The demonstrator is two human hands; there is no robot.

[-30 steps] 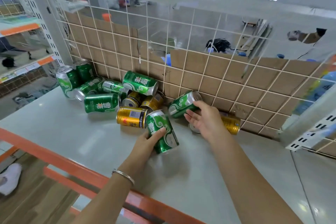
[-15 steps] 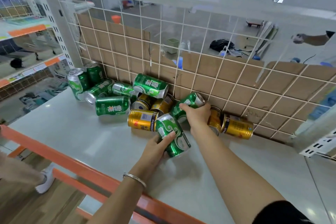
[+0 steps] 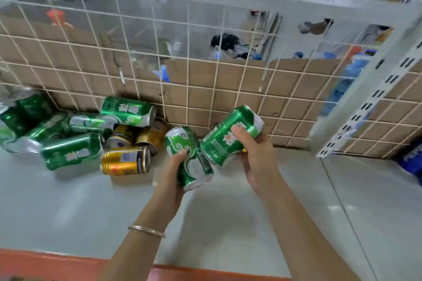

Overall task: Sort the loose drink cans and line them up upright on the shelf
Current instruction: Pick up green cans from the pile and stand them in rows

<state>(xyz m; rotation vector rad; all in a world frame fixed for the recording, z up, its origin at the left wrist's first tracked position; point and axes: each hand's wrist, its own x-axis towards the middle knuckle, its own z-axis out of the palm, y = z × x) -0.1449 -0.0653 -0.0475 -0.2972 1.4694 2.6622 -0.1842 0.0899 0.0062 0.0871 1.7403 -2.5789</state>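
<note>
Lifted off the shelf [image 3: 251,223] since before, the nearer green can [image 3: 190,159] sat in the curled fingers of the left hand [image 3: 172,182], the farther green can [image 3: 228,137] likewise in the right hand [image 3: 257,157], both tilted beside the pile [image 3: 125,159]

A heap of cans [image 3: 91,141] is crowding the far left of the shelf [image 3: 68,203]; the wire mesh [image 3: 228,89] is closing off the far side, while bare surface is lying open near and right.

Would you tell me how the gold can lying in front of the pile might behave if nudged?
The gold can lies on its side on the shelf, so it would probably roll. Its glossy metal may feel slippery.
</note>
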